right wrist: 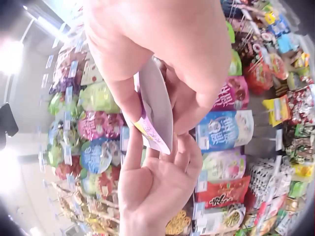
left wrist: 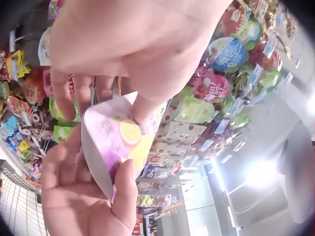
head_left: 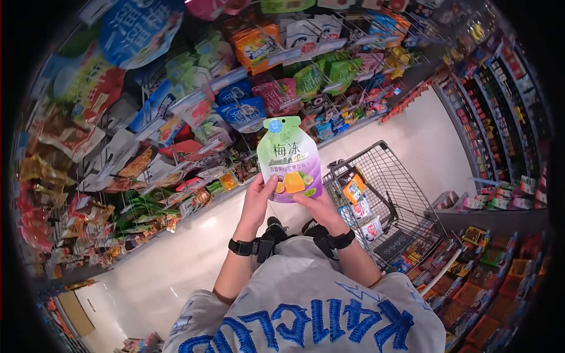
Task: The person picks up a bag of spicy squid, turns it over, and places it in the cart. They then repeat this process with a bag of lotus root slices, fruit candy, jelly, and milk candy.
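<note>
A green, white and purple jelly pouch (head_left: 287, 162) with Chinese print and fruit pictures is held upright before the chest, its printed face toward me. My left hand (head_left: 257, 200) grips its lower left edge, thumb across the front. At the lower right corner my right hand (head_left: 323, 210) pinches it, with the thumb in front and the fingers behind. Seen from the left wrist, the pouch (left wrist: 115, 135) sits between both thumbs and the fingers at its back. The right wrist view shows the pouch (right wrist: 156, 105) nearly edge-on, its plain back partly covered by fingers.
A shelf wall of hanging snack bags (head_left: 276, 97) runs along the left and ahead. To the right stands a wire shopping cart (head_left: 406, 176) with several packs (head_left: 355, 191) in it. Further racks (head_left: 488, 123) line the right side, and pale floor tiles (head_left: 200, 235) lie below.
</note>
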Demonstrator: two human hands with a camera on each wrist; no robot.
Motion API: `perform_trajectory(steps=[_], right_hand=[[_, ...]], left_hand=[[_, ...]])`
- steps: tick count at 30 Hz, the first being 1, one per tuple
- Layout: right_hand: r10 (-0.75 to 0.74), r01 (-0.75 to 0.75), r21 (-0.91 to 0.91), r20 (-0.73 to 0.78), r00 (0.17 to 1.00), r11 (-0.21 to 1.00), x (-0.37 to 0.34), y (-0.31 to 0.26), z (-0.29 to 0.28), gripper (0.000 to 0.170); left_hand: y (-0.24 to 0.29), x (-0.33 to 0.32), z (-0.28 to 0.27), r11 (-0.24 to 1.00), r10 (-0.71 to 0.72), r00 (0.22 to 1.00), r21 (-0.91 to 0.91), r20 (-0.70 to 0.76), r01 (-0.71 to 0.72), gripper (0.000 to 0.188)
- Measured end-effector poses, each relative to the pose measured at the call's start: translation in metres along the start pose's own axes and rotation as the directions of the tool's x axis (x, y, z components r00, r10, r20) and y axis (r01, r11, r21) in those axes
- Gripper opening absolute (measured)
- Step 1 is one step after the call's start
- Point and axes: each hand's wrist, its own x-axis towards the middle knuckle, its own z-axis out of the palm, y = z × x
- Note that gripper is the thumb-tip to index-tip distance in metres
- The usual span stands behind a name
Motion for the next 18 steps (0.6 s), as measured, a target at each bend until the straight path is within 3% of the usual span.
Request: perform_trajectory(steps=[1, 4, 9, 14, 18], right_hand=[[-0.005, 0.003, -0.055, -0.042, 0.999, 0.999, 0.004, 0.001, 0.007, 0.041], [-0.007, 0.008, -0.023, 0.022, 1.0, 1.0, 0.013, -0.016, 0.03, 0.037], [-0.09, 0.104, -0.166, 0.093, 0.992, 0.981, 0.037, -0.037, 0.05, 0.026], [-0.003, 0.019, -0.1, 0.164, 0.986, 0.995, 0.061, -0.056, 0.051, 0.029], [0.079, -0.019, -0.217, 0.269, 0.96, 0.976, 0.073, -0.07, 0.043, 0.04]], left_hand=[[0.009, -0.004, -0.007, 0.997, 0.018, 1.0, -0.069, -0.02, -0.019, 0.022], [0.031, -0.012, -0.02, 0.992, 0.068, 0.995, -0.098, -0.075, -0.075, 0.023], [0.054, -0.023, -0.024, 0.987, 0.116, 0.987, -0.1, -0.112, -0.127, 0.029], [0.07, -0.028, -0.007, 0.977, 0.212, 0.972, 0.013, -0.103, -0.211, 0.049], [0.072, -0.021, 0.003, 0.971, 0.235, 0.959, 0.072, -0.161, -0.226, 0.046]])
